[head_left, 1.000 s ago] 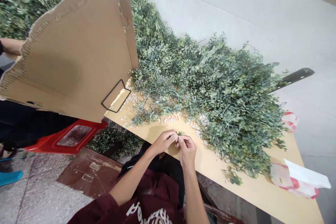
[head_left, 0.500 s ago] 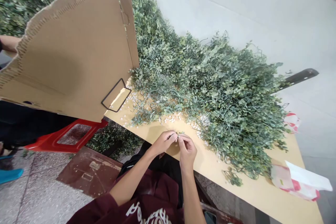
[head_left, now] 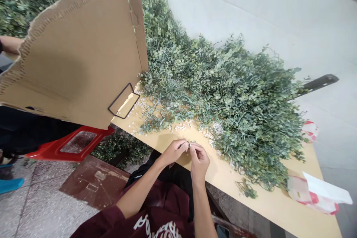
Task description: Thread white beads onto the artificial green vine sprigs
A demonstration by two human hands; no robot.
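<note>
My left hand (head_left: 174, 151) and right hand (head_left: 199, 162) are both closed, their fingertips (head_left: 185, 145) pinching one small green sprig (head_left: 189, 145) between them, above the near part of a tan board table (head_left: 275, 202). Item: a large heap of leafy green stems (head_left: 223, 100), covering the far side of the table and spilling past its right end. Item: small white bits (head_left: 184, 127), scattered along the heap's near edge. Item: a torn cardboard sheet (head_left: 75, 52), standing at left. Item: a red-and-white plastic bag (head_left: 315, 197), at the right end of the table. Item: a red stool (head_left: 52, 152), on the floor at left. Item: another person's bare forearm (head_left: 9, 44), far left, beyond the cardboard. Item: my maroon sleeve (head_left: 95, 225), nearest me.
</note>
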